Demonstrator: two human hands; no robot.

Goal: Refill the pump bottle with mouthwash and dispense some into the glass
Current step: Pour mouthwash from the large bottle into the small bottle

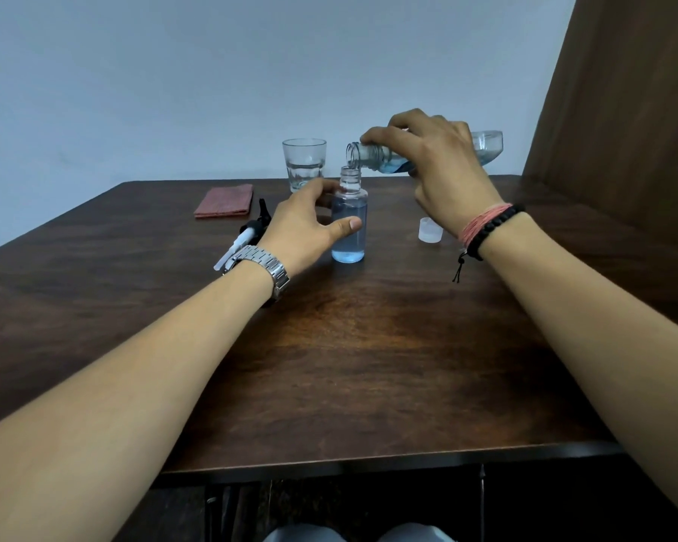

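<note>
Your knees (353, 533) show just under the near table (329, 385) edge, with both bare forearms reaching out over the dark wood.

At the far left lies a folded red cloth (224, 200), near the back edge. Just right of it the pump head (247, 232) lies on its side, its white tube pointing toward you, partly hidden behind your watch (265, 264).

Your left hand (306, 224) curls round the pump bottle (349, 224), thumb pressed on its front, fingers behind its shoulder. It stands upright mid-table, clear, uncapped, and filled with pale blue liquid nearly to the shoulder. Behind it, near the back edge, the glass (304, 164) stands upright with a little clear liquid in it.

Your right hand (439, 166) grips the mouthwash bottle (486, 146) from above, fingers wrapped over its neck and body. It is tipped nearly level, mouth to the left and just above the pump bottle's neck; blue liquid pools along its lower side. You cannot tell whether a stream is falling.

Below that wrist, with its bracelets (486, 228), a small white cap (429, 230) sits on the wood.

Open tabletop runs from the bottles toward you, and on the right out to the edge beside a brown panel (623, 111).
</note>
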